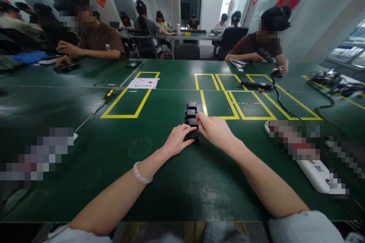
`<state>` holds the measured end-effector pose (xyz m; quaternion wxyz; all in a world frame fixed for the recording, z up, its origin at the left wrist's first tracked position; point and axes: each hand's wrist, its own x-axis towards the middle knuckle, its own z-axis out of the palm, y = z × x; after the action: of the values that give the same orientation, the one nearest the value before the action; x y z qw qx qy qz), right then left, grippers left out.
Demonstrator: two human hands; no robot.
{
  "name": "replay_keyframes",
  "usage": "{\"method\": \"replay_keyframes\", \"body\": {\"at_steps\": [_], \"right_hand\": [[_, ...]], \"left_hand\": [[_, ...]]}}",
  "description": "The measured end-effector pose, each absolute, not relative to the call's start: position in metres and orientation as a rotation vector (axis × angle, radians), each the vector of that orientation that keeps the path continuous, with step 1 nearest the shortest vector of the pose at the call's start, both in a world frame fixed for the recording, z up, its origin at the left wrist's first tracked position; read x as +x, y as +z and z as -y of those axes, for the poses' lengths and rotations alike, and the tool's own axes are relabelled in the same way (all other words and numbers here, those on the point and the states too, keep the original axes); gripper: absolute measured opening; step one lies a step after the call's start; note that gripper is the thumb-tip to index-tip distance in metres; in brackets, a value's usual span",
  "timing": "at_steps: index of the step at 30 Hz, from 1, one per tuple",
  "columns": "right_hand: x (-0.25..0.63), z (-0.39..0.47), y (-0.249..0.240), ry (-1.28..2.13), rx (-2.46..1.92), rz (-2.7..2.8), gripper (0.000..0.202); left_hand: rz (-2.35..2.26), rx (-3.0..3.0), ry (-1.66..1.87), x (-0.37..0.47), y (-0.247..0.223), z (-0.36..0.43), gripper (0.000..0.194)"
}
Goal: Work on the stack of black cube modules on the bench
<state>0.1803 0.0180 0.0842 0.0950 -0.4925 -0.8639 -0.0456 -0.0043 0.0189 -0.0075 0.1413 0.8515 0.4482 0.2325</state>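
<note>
1. Black, w/ a slight sheen: we've got a row of four small blocks on the green table point(168, 190), running away from us, btwn our two hands. The yellow tape point(203, 102) is just to the row's right, approx. alongside its far end.
2. L hand: our left hand point(177, 139) has the nearest block point(193, 134) in a narrow hold, thumb low at the near edge, fingers over the far/top side.
3. R hand: our right hand point(214, 129) is bent in at the row's right side, fingertips curled close, by the third block out point(191, 113) & the second block out point(192, 122). Can't tell if they pinch anything; tips are partly hidden.
4. Wt/feel: we'd guess light & stiff, prob. hard plastic or similar, so no squash under a normal pinch. Smooth tops may be a bit slippery, esp. w/ dry fingers.
5. Joints: small bits stick out at the blocks' sides. Can't tell if the blocks are linked; if so, we'd treat those bits & the gaps as the fragile spots, i.e. no twisting or prying there.
6. Grip: best hold, we reckon, is thumb + index on opp. sides of one block's body, low down, w/ the other hand steadying its neighbour. The farthest block point(191, 105) has no fingers on it, so it could swing or skew if the near end's pushed hard.
</note>
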Motion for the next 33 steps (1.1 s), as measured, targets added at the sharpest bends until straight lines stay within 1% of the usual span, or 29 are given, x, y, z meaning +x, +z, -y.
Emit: {"method": "replay_keyframes", "body": {"at_steps": [3,8,21,28,33], "right_hand": [[0.1802,-0.0180,0.0846,-0.138,-1.458,2.563,0.020],[0.1801,-0.0193,0.0821,-0.172,-1.451,2.555,0.025],[0.1799,-0.0188,0.0831,-0.125,-1.453,2.551,0.020],[0.1794,-0.0197,0.0799,-0.144,-1.459,2.546,0.024],[0.1795,-0.0204,0.0796,-0.140,-1.461,2.548,0.022]], "left_hand": [[-1.289,2.469,0.676,-0.0041,-0.0068,-0.0189,0.039],[-1.288,2.474,0.683,-0.0041,-0.0082,-0.0198,0.041],[-1.288,2.483,0.680,-0.0044,-0.0088,-0.0199,0.038],[-1.286,2.478,0.692,-0.0049,-0.0117,-0.0206,0.040],[-1.280,2.469,0.700,-0.0049,-0.0110,-0.0204,0.040]]}}
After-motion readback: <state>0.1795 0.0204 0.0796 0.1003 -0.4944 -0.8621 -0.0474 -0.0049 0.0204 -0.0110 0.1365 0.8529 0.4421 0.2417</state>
